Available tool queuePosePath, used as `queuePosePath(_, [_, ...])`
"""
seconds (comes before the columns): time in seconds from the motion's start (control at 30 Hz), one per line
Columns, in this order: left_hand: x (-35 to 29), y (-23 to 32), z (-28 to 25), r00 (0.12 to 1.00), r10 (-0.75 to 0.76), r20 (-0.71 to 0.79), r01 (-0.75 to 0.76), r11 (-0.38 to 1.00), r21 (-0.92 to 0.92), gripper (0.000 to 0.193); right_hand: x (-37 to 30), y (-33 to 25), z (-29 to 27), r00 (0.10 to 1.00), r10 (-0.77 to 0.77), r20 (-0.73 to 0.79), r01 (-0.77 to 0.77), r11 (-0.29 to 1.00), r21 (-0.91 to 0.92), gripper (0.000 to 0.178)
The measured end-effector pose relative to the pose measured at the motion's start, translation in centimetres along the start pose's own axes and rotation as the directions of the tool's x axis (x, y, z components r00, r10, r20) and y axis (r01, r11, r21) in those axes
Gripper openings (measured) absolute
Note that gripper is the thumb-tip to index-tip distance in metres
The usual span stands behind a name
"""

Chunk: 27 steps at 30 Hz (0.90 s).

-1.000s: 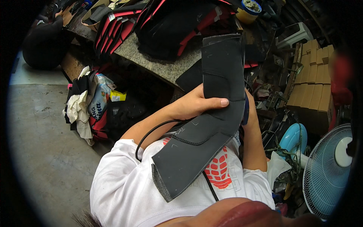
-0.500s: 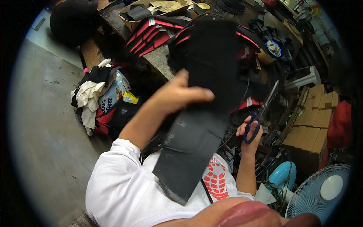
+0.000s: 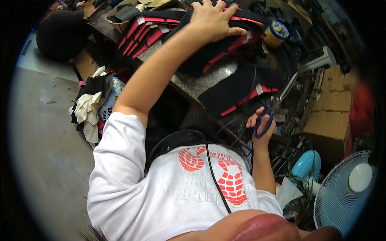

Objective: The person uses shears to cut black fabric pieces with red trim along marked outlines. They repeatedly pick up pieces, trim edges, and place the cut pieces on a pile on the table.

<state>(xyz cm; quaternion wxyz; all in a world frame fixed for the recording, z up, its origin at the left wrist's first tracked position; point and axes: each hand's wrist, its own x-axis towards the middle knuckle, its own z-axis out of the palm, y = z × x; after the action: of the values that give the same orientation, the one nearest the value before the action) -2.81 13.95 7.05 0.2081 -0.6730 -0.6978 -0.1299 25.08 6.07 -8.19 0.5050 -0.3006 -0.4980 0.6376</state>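
Note:
My left hand reaches out to the far side of the table. Its fingers are spread over black fabric pieces with red-pink edges, and I cannot tell whether it lifts any of them. Nearer to me on the table lies a separate black piece with a red-pink strip. Held at the right is a pair of scissors with dark blue handles, its blades pointing up and away. My right hand is closed around the handles.
More red-pink-edged black pieces are stacked left of my hand. Beyond them a yellow tub stands. At right are stacked brown cardboard boxes and a fan. A bag of scraps sits left of the table.
The large black sheet in front of my chest is gone from there. My left hand has moved up and away to the pile, fingers spread. The scissors remain in my right hand, barely shifted.

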Motion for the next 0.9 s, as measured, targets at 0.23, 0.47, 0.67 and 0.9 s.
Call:
queuePosePath(0.23, [-0.8,0.5,4.4,0.92,0.034,-0.389,-0.028,0.999,0.02,0.077,0.0,0.0,-0.4,0.999,-0.033,0.03,0.035,0.996,-0.076,0.056])
queuePosePath(0.47, [-8.1,6.9,3.5,0.952,0.221,-0.211,-0.299,0.817,-0.493,0.053,-0.1,0.0,-0.4,0.997,-0.082,-0.006,0.082,0.996,0.044,0.05])
queuePosePath(0.67, [-11.8,9.6,3.6,0.987,0.163,0.007,-0.134,0.834,-0.535,0.077,-0.8,0.1,-0.2,0.995,-0.094,-0.041,0.095,0.995,0.012,0.047])
queuePosePath(0.9, [-12.5,6.8,2.1,0.919,0.028,0.394,0.389,0.107,-0.915,0.065,-1.2,-2.8,0.6,0.97,-0.234,-0.073,0.189,0.903,-0.386,0.042])
